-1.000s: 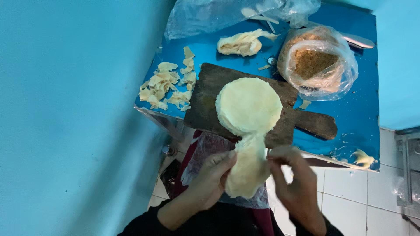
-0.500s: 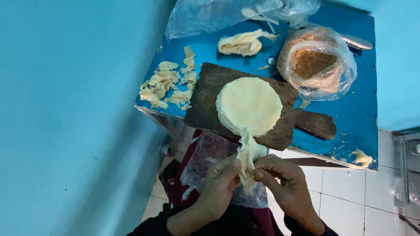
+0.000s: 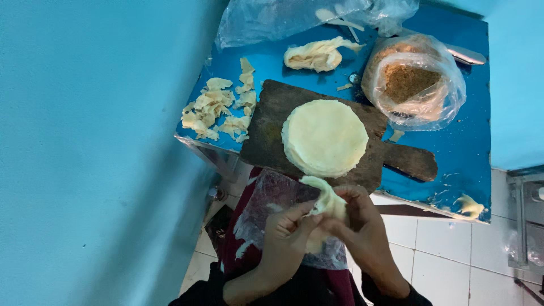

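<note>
Change: pale soft dough sheet (image 3: 324, 205), flat and hanging a second ago, is now being bunched into a folded wad between both hands.
Left hand (image 3: 290, 231): fingers are being closed on the wad's lower left side.
Right hand (image 3: 358, 225): fingers are being curled over the wad from the right, thumb pressing in.
Dough position: being held over the lap, just below the near edge of the dark wooden paddle-shaped board (image 3: 272, 126).
Board load: round stack of pale dough discs (image 3: 325, 137) is being carried at its centre.
Blue table (image 3: 470, 148): torn dough scraps (image 3: 218, 110) at left, clear bag of brown crumbs (image 3: 413, 82) at right.
</note>
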The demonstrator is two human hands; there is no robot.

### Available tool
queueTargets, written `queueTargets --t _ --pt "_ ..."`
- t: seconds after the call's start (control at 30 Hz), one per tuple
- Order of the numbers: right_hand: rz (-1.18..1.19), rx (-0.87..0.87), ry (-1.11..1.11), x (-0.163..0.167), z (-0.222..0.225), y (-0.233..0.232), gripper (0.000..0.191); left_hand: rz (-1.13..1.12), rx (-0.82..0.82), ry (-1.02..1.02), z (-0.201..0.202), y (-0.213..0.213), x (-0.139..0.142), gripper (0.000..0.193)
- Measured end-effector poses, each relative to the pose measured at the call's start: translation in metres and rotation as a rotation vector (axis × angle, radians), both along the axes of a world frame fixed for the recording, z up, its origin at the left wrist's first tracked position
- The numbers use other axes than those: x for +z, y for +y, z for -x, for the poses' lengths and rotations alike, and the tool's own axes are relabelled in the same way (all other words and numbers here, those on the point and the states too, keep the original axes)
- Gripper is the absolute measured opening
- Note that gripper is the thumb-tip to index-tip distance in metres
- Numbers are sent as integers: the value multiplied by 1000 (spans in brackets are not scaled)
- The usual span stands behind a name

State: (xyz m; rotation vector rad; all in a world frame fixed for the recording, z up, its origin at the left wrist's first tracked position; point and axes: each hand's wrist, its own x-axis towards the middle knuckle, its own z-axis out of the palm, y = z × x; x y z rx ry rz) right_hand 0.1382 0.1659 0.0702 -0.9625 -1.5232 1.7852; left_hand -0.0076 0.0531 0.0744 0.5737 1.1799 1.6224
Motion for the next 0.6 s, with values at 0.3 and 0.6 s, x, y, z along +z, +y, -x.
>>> queueTargets --t 0.3,0.6 --pt "-27 -48 16 -14 -13 11 24 -31 165 -18 0 4 -12 24" --pt "181 -244 187 -14 -22 27 14 -182 366 -324 12 -2 -9 27"
